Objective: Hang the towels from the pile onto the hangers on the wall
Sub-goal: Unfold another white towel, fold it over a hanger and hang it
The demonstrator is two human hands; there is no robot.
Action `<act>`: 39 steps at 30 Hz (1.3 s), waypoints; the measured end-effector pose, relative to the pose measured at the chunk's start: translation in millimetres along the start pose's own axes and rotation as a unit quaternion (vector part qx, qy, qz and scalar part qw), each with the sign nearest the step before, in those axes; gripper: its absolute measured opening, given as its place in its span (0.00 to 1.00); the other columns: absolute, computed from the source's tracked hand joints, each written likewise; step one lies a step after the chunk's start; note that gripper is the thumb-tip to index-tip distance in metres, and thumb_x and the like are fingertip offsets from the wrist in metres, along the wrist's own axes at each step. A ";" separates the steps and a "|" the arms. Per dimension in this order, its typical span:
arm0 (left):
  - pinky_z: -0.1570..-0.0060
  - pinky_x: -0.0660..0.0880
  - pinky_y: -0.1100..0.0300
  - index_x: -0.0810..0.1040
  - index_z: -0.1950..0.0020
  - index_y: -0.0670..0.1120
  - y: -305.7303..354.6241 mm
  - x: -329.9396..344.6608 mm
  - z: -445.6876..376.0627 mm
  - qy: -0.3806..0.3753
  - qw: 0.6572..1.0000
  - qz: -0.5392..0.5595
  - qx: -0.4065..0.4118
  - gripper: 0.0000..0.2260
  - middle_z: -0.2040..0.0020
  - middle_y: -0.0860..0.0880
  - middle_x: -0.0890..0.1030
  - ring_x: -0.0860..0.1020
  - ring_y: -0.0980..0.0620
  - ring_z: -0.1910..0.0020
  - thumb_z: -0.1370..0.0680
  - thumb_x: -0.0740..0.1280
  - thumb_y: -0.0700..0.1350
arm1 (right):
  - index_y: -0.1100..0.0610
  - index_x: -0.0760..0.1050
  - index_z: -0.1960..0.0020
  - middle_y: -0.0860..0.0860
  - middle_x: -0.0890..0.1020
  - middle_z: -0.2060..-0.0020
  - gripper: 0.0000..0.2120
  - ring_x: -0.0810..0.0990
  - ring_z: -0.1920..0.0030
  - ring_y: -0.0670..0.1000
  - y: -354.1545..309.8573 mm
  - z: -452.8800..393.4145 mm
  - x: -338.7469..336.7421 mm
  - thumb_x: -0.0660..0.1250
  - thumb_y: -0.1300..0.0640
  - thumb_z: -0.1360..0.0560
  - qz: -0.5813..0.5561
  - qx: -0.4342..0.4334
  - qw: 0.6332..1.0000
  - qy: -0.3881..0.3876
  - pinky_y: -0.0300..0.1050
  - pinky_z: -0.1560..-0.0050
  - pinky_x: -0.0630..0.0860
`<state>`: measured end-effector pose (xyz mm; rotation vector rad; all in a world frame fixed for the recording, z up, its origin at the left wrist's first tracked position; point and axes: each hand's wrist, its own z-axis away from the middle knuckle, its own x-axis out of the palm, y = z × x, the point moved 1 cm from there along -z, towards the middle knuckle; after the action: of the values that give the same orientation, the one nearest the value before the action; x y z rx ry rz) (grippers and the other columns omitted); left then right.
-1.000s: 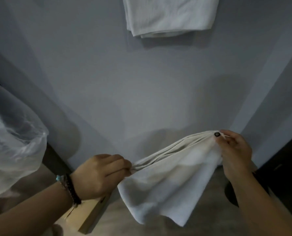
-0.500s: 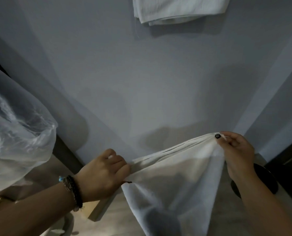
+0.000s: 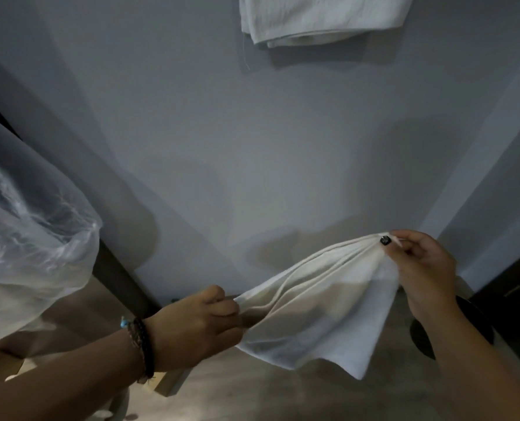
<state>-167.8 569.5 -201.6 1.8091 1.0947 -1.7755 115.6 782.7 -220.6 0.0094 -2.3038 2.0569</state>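
Gripping one bunched corner of a white cloth towel (image 3: 322,317), the left hand (image 3: 195,326) has its fingers curled tight, while the right hand (image 3: 419,268) pinches the opposite corner higher up at 3 o'clock. The towel stretches between both hands and sags toward 6 o'clock. At 12 o'clock a second white folded towel (image 3: 319,19) hangs against the grey wall (image 3: 222,147); crinkled clear plastic sheeting (image 3: 25,238) sits at 9 o'clock.
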 end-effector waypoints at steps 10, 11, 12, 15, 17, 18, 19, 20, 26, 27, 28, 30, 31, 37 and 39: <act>0.60 0.73 0.56 0.79 0.61 0.46 8.8 -8.0 4.8 0.085 0.996 0.000 -0.005 0.12 0.60 0.49 0.80 0.77 0.49 0.63 0.19 0.61 0.42 | 0.52 0.79 0.56 0.56 0.80 0.61 0.07 0.77 0.60 0.50 -0.4 4.5 -6.9 0.72 0.63 0.27 -0.017 0.016 1.000 0.013 0.45 0.56 0.74; 0.61 0.72 0.57 0.79 0.61 0.47 9.9 -7.6 7.8 0.086 0.996 -0.012 -0.013 0.12 0.60 0.49 0.81 0.77 0.50 0.63 0.19 0.62 0.42 | 0.52 0.79 0.56 0.56 0.80 0.61 0.07 0.77 0.59 0.50 -0.2 5.8 -7.1 0.72 0.63 0.27 -0.019 0.018 1.000 0.010 0.44 0.56 0.74; 0.61 0.72 0.57 0.79 0.60 0.47 10.9 -6.4 10.7 0.086 0.996 -0.022 -0.021 0.11 0.60 0.50 0.81 0.76 0.50 0.64 0.19 0.62 0.43 | 0.52 0.79 0.55 0.56 0.80 0.61 0.07 0.77 0.59 0.49 -0.7 7.2 -7.2 0.72 0.63 0.27 -0.021 0.018 1.000 0.008 0.43 0.56 0.75; 0.59 0.72 0.57 0.81 0.58 0.48 12.6 -4.7 13.8 0.082 0.996 -0.007 -0.048 0.10 0.56 0.50 0.81 0.77 0.50 0.61 0.19 0.61 0.43 | 0.52 0.79 0.55 0.56 0.80 0.61 0.07 0.77 0.60 0.49 -3.3 10.4 -6.8 0.72 0.64 0.28 -0.020 0.010 1.000 0.007 0.38 0.58 0.75; 0.52 0.73 0.56 0.81 0.55 0.49 13.9 -1.5 14.3 0.069 0.995 0.016 -0.073 0.08 0.48 0.49 0.81 0.78 0.50 0.53 0.20 0.63 0.43 | 0.53 0.79 0.55 0.55 0.80 0.62 0.07 0.77 0.60 0.49 -5.9 12.6 -5.1 0.72 0.64 0.27 -0.007 0.005 1.000 0.004 0.43 0.55 0.75; 0.46 0.71 0.55 0.81 0.53 0.50 14.3 0.9 14.7 0.054 0.994 0.025 -0.088 0.07 0.42 0.49 0.80 0.77 0.49 0.46 0.21 0.63 0.44 | 0.54 0.79 0.55 0.54 0.80 0.62 0.07 0.77 0.60 0.49 -7.0 13.7 -3.9 0.72 0.64 0.27 -0.002 0.004 1.000 0.002 0.44 0.55 0.75; 0.42 0.68 0.55 0.81 0.50 0.51 14.2 3.9 15.4 0.032 0.994 0.028 -0.102 0.06 0.37 0.50 0.77 0.75 0.49 0.40 0.22 0.64 0.45 | 0.54 0.79 0.55 0.54 0.80 0.63 0.07 0.77 0.61 0.48 -7.2 14.4 -3.0 0.72 0.64 0.27 0.003 0.004 1.000 0.001 0.44 0.55 0.75; 0.39 0.65 0.55 0.81 0.47 0.53 14.1 6.0 15.7 0.005 0.993 0.031 -0.111 0.08 0.34 0.52 0.75 0.72 0.50 0.35 0.23 0.65 0.47 | 0.53 0.79 0.55 0.53 0.80 0.64 0.07 0.77 0.62 0.47 -6.9 15.2 -2.6 0.72 0.64 0.28 0.009 0.004 1.000 0.000 0.43 0.55 0.75; 0.49 0.60 0.56 0.78 0.44 0.59 16.6 4.5 3.6 -0.113 0.992 0.025 -0.054 0.15 0.32 0.60 0.70 0.74 0.52 0.45 0.30 0.68 0.49 | 0.52 0.80 0.56 0.50 0.80 0.65 0.08 0.77 0.66 0.41 -3.7 17.6 -7.5 0.73 0.64 0.28 0.027 0.000 1.000 0.007 0.31 0.62 0.74; 0.50 0.60 0.55 0.78 0.45 0.59 17.5 4.0 0.7 -0.117 0.992 0.016 -0.042 0.14 0.32 0.59 0.70 0.73 0.52 0.47 0.31 0.68 0.49 | 0.52 0.80 0.56 0.49 0.80 0.66 0.07 0.76 0.67 0.41 -4.1 17.9 -9.0 0.73 0.64 0.28 0.027 0.001 1.000 0.010 0.29 0.63 0.73; 0.51 0.59 0.55 0.78 0.46 0.58 17.9 4.4 -2.1 -0.122 0.992 0.005 -0.034 0.14 0.32 0.58 0.70 0.72 0.52 0.49 0.31 0.69 0.49 | 0.53 0.80 0.56 0.47 0.80 0.68 0.07 0.76 0.67 0.40 -4.7 18.3 -10.1 0.73 0.64 0.28 0.026 0.002 1.000 0.015 0.29 0.63 0.73; 0.53 0.59 0.55 0.77 0.49 0.58 16.7 6.3 -6.9 -0.126 0.991 -0.011 -0.037 0.13 0.36 0.57 0.73 0.70 0.52 0.52 0.32 0.68 0.48 | 0.53 0.80 0.56 0.45 0.80 0.70 0.07 0.76 0.68 0.40 -5.4 18.6 -12.3 0.73 0.64 0.28 0.022 0.003 0.999 0.025 0.28 0.64 0.73; 0.54 0.59 0.55 0.76 0.51 0.58 15.0 7.8 -8.0 -0.127 0.991 -0.014 -0.048 0.11 0.41 0.57 0.75 0.71 0.53 0.53 0.32 0.68 0.48 | 0.54 0.80 0.55 0.45 0.80 0.69 0.07 0.76 0.68 0.40 -5.5 18.4 -13.5 0.73 0.64 0.28 0.019 0.006 0.999 0.030 0.28 0.64 0.73; 0.58 0.60 0.57 0.75 0.53 0.57 3.7 13.5 -3.9 -0.107 0.990 -0.012 -0.093 0.10 0.62 0.56 0.76 0.74 0.54 0.66 0.32 0.72 0.51 | 0.62 0.79 0.47 0.51 0.78 0.63 0.09 0.76 0.66 0.41 -7.5 17.9 -20.6 0.71 0.66 0.27 0.018 0.012 0.999 0.035 0.27 0.63 0.74; 0.61 0.66 0.58 0.76 0.52 0.56 1.1 11.1 -2.0 -0.081 0.991 -0.005 -0.102 0.08 0.62 0.56 0.77 0.74 0.55 0.66 0.29 0.70 0.52 | 0.62 0.79 0.47 0.51 0.79 0.63 0.09 0.77 0.63 0.44 -9.6 17.3 -21.2 0.72 0.65 0.27 0.016 0.014 0.999 0.034 0.28 0.62 0.75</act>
<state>-166.8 573.1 -212.2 1.5143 1.1745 -1.7139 136.6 763.8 -214.0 -0.0948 -2.2487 2.0704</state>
